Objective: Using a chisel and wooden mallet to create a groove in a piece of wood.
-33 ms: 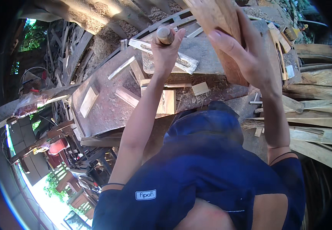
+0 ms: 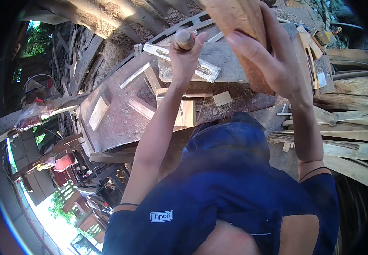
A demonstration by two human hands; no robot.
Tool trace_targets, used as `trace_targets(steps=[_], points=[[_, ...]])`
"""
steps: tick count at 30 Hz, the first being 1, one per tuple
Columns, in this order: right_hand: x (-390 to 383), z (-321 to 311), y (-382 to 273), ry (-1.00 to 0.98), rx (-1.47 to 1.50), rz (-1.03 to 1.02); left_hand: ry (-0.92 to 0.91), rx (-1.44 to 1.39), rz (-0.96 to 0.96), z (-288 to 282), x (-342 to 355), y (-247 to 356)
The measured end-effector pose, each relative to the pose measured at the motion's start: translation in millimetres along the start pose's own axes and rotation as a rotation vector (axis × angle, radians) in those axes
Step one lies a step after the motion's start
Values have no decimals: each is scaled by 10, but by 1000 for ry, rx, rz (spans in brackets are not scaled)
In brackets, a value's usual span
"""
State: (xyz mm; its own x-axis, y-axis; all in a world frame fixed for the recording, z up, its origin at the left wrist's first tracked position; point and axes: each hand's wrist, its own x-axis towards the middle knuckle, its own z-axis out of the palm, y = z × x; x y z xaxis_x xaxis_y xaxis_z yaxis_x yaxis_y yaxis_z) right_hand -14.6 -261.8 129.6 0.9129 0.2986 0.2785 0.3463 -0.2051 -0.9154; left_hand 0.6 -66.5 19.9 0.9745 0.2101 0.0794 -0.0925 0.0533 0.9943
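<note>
My left hand (image 2: 183, 59) is closed round the upright wooden handle of a chisel (image 2: 184, 39), seen from its butt end; the blade is hidden below the fist. Under that hand lies a pale strip of wood (image 2: 208, 70) with slots cut in it, slanting across a worn board (image 2: 235, 63). My right hand (image 2: 273, 63) grips a thick brown wooden block (image 2: 239, 21), thumb across its face and fingers round the far edge. This block is held up to the right of the chisel, apart from it, and runs out of the upper edge of the view.
Wood offcuts (image 2: 99, 112) and shavings lie about the reddish bench top (image 2: 120, 123). A small square piece (image 2: 222, 98) sits near the bench's front. To the right are stacked planks (image 2: 349, 114) and a brush (image 2: 323, 37). Sawdust (image 2: 111, 59) is heaped beyond the bench.
The wooden block in my right hand has shifted and tilted very slightly. My left hand and the chisel stay almost where they were.
</note>
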Motion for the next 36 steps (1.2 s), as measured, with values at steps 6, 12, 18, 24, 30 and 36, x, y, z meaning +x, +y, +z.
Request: trace_targets(steps=[6, 12, 18, 24, 30, 36], points=[[131, 13, 2, -413, -614, 46, -73, -140, 193, 4, -114, -173], [-29, 37, -39, -218, -334, 5, -98, -97, 56, 10, -98, -82], [-115, 63, -36, -247, -334, 70, -95, -195, 20, -72, -52, -160], [-148, 84, 146, -358, -400, 162, -16, -373, 11, -91, -9, -208], [-354, 49, 389, -176, -257, 264, 172, -397, 18, -746, 376, -194], [-575, -7, 505, -103, -186, 343, 202, -415, 124, -578, 298, 40]])
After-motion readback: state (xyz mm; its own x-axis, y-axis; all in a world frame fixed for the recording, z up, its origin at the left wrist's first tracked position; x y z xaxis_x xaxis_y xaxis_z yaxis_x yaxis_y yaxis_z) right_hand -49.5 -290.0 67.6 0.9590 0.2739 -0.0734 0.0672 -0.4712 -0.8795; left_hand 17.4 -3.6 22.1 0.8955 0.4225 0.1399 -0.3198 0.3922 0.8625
